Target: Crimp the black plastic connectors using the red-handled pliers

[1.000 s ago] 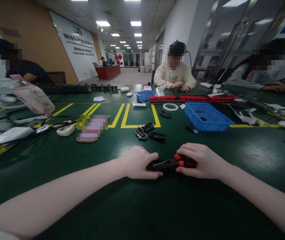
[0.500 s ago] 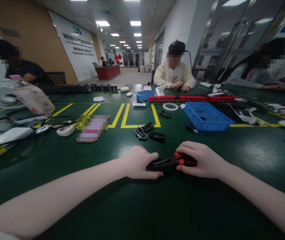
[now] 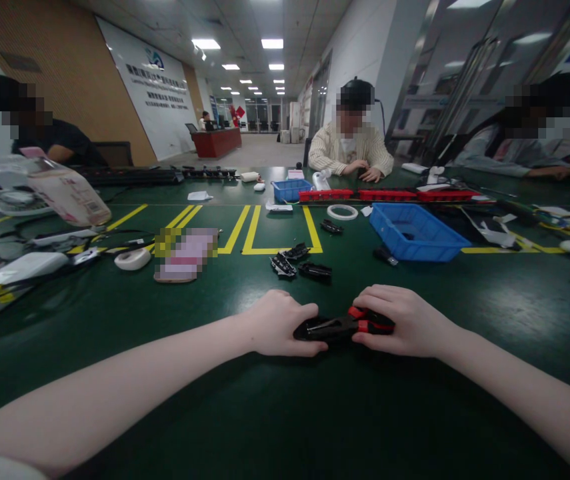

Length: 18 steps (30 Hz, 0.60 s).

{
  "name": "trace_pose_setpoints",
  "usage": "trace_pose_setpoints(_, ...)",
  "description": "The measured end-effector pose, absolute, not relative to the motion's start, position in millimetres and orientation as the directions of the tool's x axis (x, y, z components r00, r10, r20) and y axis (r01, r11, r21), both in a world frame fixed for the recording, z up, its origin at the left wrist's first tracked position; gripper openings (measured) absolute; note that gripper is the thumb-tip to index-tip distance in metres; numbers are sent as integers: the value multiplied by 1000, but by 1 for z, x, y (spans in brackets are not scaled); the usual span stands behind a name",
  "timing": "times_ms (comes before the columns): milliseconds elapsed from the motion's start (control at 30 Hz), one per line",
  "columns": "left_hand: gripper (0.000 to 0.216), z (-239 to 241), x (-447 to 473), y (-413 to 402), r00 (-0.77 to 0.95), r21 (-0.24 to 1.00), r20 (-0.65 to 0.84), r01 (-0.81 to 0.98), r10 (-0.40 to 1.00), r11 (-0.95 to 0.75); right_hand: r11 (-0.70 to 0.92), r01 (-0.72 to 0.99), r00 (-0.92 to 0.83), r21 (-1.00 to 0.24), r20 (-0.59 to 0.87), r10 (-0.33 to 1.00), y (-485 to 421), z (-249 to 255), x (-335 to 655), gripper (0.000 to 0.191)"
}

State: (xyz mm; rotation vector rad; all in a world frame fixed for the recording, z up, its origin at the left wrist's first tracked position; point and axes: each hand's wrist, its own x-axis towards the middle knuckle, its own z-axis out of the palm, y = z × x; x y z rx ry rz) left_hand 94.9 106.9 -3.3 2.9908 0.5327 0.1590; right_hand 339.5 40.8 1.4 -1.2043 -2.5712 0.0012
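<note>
In the head view, my right hand (image 3: 399, 320) is closed around the red-and-black handles of a pair of pliers (image 3: 363, 325), which lie slightly apart. The pliers' dark head points left and meets a glossy black plastic piece (image 3: 322, 329); exactly where the jaws end is hard to see, dark against dark. My left hand (image 3: 281, 323) pinches the left end of that black piece between thumb and fingers. Beyond my hands lie similar black pieces: one long (image 3: 315, 271), one showing silvery detail (image 3: 283, 265), and another behind them (image 3: 297, 251).
A blue bin (image 3: 417, 232) stands to the right, with a small black object (image 3: 385, 255) beside it. A tape roll (image 3: 342, 212) lies farther back. At left are a phone (image 3: 187, 255), a white power strip (image 3: 15, 287) and cables. A person (image 3: 349, 150) sits opposite.
Almost nothing differs. Both hands keep the same hold on the pliers and black piece; the whole view has shifted very slightly.
</note>
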Motion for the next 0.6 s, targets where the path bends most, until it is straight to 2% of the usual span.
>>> trace_pose_setpoints(333, 39, -3, 94, 108, 933, 122, 90, 338, 349, -933, 649, 753, -612, -110, 247, 751, 42, 3, 340, 29)
trace_pose_setpoints(600, 40, -4, 95, 107, 933, 83, 81, 346, 352, -935, 649, 755, -614, -97, 242, 751, 42, 3, 340, 27)
